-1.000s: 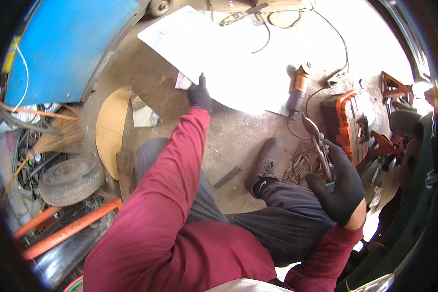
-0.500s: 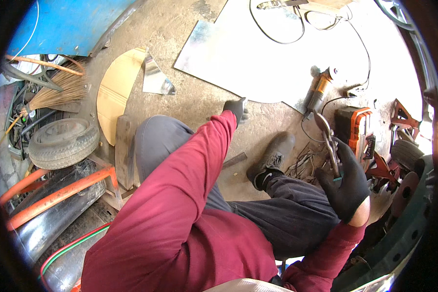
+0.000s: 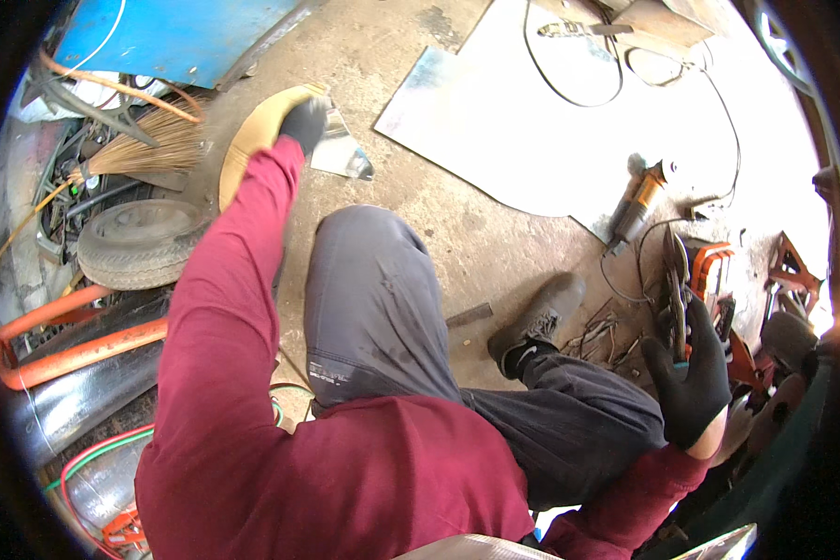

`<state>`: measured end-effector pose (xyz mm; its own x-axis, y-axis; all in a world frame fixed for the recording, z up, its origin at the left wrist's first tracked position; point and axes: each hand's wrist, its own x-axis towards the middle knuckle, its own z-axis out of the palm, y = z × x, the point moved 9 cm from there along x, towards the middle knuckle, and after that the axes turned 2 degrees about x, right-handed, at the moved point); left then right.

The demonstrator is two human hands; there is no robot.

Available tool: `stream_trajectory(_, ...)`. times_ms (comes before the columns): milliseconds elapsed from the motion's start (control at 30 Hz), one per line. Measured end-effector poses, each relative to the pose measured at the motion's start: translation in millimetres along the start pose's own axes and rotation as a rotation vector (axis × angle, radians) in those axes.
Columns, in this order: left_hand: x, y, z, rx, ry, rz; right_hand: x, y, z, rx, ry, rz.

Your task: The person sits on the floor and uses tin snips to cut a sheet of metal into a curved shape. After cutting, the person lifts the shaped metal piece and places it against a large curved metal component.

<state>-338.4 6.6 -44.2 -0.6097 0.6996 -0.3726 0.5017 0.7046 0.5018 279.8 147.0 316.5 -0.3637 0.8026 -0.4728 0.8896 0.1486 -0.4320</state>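
Observation:
My gloved left hand (image 3: 303,121) is at the upper edge of a curved tan cardboard piece (image 3: 247,140), next to a small shiny metal offcut (image 3: 343,159); motion blur hides whether its fingers grip the cardboard. My gloved right hand (image 3: 686,369) is closed round the handles of metal snips (image 3: 674,275), held beside my right leg with the blades upward. A large pale sheet (image 3: 495,140) lies on the floor ahead, with an orange-and-black angle grinder (image 3: 639,205) on its near right part.
A blue panel (image 3: 159,37), straw broom (image 3: 159,149), tire (image 3: 140,252) and orange tubular frame (image 3: 89,355) crowd the left. At right are an orange-trimmed case (image 3: 714,257) and red stands (image 3: 789,266). Cables trail around the grinder. My right boot (image 3: 537,327) rests on concrete.
My left hand has left the large sheet's near edge and swung left to the cardboard. The view has shifted, showing more of my left knee. The snips remain in my right hand.

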Motion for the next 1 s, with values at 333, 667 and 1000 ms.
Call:
stream_trajectory(333, -126, -14, 149, -0.202, 0.247, 0.061, 6, 11, 13, 0.02, -0.034, 0.063)
stream_trajectory(667, -128, -3, 92, -0.233, 0.408, -0.096, 12, 16, 24, 0.026, -0.068, 0.068)
stream_trajectory(1000, -252, -55, 8, -0.156, 0.182, -0.154, 25, -11, 24, -0.066, -0.067, 0.012)
